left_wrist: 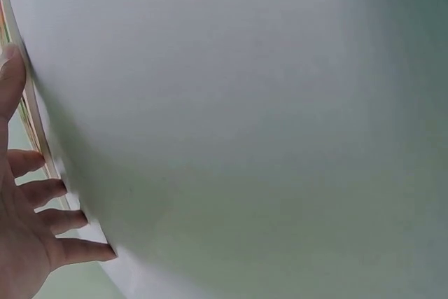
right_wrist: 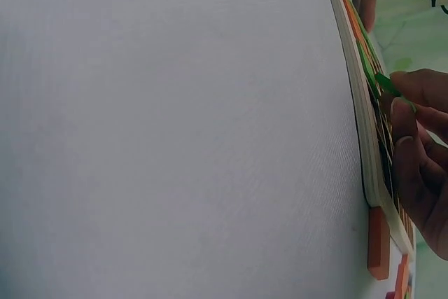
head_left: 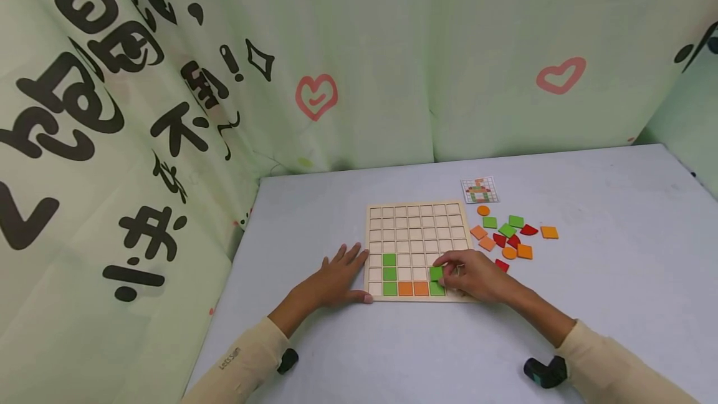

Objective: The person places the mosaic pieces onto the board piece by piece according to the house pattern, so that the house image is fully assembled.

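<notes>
A wooden grid board point(head_left: 415, 237) lies on the table. Three green square tiles point(head_left: 389, 274) fill a column at its left. In the bottom row, two orange square tiles point(head_left: 413, 289) sit between that column and another green tile point(head_left: 437, 290). My right hand point(head_left: 475, 274) pinches a green square tile point(head_left: 436, 274) between thumb and fingers, just above that last one; the right wrist view shows this held tile point(right_wrist: 387, 85) tilted over the board. My left hand point(head_left: 338, 277) rests at the board's left edge, fingers spread and thumb near the lower corner. Part of the board's right side is hidden behind my right hand.
Loose orange, green and red pieces point(head_left: 507, 230) are scattered right of the board. A small picture card point(head_left: 479, 190) lies behind them. A light curtain point(head_left: 381, 80) hangs along the table's back and left. Black devices point(head_left: 545, 371) are by both wrists.
</notes>
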{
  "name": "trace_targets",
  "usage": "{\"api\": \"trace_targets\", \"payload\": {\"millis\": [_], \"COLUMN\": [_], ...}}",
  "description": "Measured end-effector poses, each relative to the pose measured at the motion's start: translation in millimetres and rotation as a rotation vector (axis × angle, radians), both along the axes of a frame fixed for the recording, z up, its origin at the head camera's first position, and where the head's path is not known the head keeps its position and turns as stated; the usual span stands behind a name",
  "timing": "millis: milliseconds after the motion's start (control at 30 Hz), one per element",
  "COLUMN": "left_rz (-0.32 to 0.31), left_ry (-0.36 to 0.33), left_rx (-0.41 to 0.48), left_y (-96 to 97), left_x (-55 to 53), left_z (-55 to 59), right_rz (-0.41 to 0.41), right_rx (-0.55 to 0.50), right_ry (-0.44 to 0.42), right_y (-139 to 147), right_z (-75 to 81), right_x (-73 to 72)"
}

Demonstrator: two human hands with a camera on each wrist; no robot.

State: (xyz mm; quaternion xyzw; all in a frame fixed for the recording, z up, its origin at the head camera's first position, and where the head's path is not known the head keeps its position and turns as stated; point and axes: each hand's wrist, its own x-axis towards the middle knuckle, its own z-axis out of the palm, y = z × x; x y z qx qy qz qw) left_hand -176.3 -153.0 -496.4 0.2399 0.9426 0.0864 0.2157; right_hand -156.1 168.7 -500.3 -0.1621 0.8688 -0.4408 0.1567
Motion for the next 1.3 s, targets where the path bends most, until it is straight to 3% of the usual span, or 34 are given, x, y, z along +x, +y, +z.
{"api": "trace_targets", "payload": {"millis": [400, 667, 1300], "left_rz": [0.007, 0.008, 0.007], "left_ry": [0.008, 0.012, 0.011], "left_rx": [-0.009, 0.002, 0.008], "left_y": [0.5, 0.1, -0.9], "left_x": [0.3, 1.6, 1.4], "left_z": [-1.8, -1.1, -2.4], "right_rz": [-0.012, -0.027, -0.045], "right_rx": [0.128, 0.179, 0.196], "right_ry": [0.090, 0.092, 0.093], "right_y": [-7.5, -8.8, -9.7], "right_z": [-3.3, 0.9, 1.8], "right_x": [-4.2, -2.9, -4.0]}}
